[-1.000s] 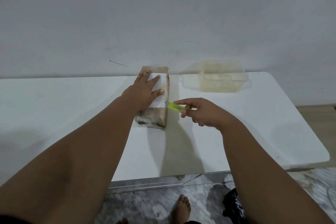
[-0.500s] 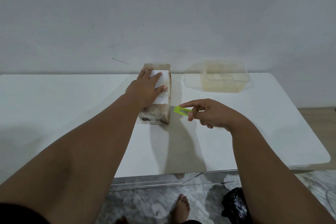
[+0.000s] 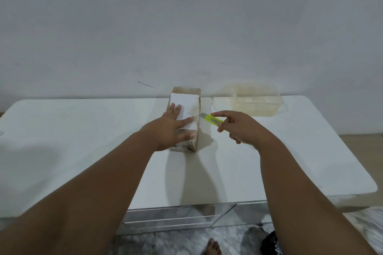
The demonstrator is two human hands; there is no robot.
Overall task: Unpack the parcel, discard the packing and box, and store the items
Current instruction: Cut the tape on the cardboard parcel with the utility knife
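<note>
A brown cardboard parcel [image 3: 186, 97] with a white label on top lies lengthways on the white table [image 3: 83, 130], near the wall. My left hand [image 3: 172, 130] rests flat on the parcel's top, fingers spread, pressing it down. My right hand [image 3: 242, 128] holds a yellow-green utility knife [image 3: 213, 120]. Its short blade points left and touches the parcel's upper right edge, about halfway along.
A clear plastic container [image 3: 255, 99] sits at the back right of the table against the wall. A black bag [image 3: 271, 244] lies on the marble floor below the table's front edge, beside a bare foot [image 3: 211, 247].
My right hand has lifted the knife from beside the parcel's near end up to its top right edge. My left hand has slid slightly toward the near end of the parcel.
</note>
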